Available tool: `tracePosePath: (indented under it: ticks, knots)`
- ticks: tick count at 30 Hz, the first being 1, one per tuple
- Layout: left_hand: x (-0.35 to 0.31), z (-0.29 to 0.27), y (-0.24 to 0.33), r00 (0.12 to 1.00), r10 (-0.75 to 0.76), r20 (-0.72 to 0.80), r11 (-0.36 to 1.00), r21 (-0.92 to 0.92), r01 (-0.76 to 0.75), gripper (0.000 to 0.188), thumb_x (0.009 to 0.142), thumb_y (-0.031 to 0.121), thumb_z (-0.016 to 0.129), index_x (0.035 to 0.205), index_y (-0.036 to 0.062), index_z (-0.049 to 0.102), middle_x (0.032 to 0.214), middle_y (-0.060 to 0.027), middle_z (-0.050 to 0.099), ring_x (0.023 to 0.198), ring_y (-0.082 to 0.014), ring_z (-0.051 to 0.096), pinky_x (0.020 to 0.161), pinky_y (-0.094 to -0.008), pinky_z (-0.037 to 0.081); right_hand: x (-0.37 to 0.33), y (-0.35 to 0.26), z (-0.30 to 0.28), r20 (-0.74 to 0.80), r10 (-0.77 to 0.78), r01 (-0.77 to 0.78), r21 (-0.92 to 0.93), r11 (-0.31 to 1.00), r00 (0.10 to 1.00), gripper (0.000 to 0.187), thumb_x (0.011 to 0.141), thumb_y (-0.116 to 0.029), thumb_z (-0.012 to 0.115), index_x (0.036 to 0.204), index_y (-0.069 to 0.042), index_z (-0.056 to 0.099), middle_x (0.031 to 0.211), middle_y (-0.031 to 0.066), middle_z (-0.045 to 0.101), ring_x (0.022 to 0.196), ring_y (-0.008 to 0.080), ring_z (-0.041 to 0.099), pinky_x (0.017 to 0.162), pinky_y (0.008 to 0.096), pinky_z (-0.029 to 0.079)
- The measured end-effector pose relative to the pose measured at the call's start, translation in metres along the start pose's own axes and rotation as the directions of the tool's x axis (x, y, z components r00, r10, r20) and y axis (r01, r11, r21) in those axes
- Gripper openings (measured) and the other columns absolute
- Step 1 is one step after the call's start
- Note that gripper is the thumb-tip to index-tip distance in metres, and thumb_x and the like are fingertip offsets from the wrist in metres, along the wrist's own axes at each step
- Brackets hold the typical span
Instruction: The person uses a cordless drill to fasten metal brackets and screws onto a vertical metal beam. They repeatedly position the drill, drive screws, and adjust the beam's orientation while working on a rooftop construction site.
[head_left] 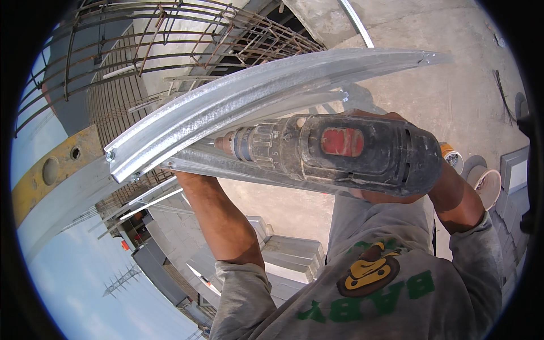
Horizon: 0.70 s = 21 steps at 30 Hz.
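Our right hand grips a dusty black-and-red drill beside silvery metal channels; our left hand's hold we cannot tell. Drilling seemingly needs steady aim.

Bright daylight glints off the metal channel, which fisheye distortion bends.

At five o'clock, large green capitals spell one short word across the grey shirt, seen upside down. Near the centre, tiny marks on the drill are unreadable.
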<state>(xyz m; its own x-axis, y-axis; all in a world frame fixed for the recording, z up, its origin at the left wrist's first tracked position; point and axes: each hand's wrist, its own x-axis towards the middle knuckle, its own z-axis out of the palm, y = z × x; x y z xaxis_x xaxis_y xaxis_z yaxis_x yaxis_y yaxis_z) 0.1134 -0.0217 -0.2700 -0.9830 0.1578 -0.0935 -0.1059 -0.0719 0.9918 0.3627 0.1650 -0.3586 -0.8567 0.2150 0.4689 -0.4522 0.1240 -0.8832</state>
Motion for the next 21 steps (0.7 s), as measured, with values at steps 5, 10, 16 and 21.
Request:
tracePosePath:
  ticks: [5,10,16,21]
  knots:
    - [-0.003,0.015,0.003,0.997,0.004,-0.078,1.000,0.020,-0.002,0.026,0.088,0.034,0.056,0.096,0.0109,0.045,0.096,-0.0082,0.052,0.083,-0.0203,0.049,0.072,-0.0337,0.042,0.016,-0.005,0.006,0.073,0.112,-0.132,0.427,0.895,0.991,0.063,0.068,-0.007,0.082,0.126,0.000,0.059,0.124,0.0161,0.061,0.106,0.0234,0.064,0.091,0.0332,0.050]
    - [-0.001,0.031,0.011,0.989,-0.015,-0.149,1.000,0.014,0.018,0.021,0.085,0.028,0.061,0.084,0.0116,0.049,0.084,-0.0058,0.054,0.072,-0.0182,0.051,0.063,-0.0320,0.044,0.035,-0.016,0.012,0.047,0.105,-0.115,0.341,0.933,0.993,0.058,0.068,-0.008,0.080,0.121,0.000,0.058,0.106,0.0112,0.070,0.091,0.0225,0.071,0.078,0.0306,0.052]
    - [0.007,0.027,0.010,0.982,-0.032,-0.186,0.999,0.016,0.036,0.021,0.082,0.022,0.067,0.070,0.0125,0.052,0.071,-0.0029,0.057,0.059,-0.0156,0.053,0.051,-0.0300,0.047,0.047,-0.025,0.002,0.128,0.179,-0.208,0.280,0.937,0.976,0.060,0.067,-0.014,0.081,0.122,-0.003,0.059,0.109,0.0100,0.070,0.089,0.0271,0.072,0.076,0.0324,0.053]
    - [0.013,0.013,-0.002,0.984,0.048,-0.172,0.992,0.123,-0.026,0.022,0.083,0.013,0.057,0.066,0.0184,0.045,0.064,0.0054,0.044,0.054,-0.0080,0.042,0.050,-0.0239,0.043,0.051,-0.029,0.000,0.170,0.212,-0.252,0.273,0.928,0.962,0.061,0.068,-0.016,0.081,0.123,-0.003,0.059,0.119,0.0110,0.065,0.094,0.0263,0.071,0.081,0.0326,0.052]
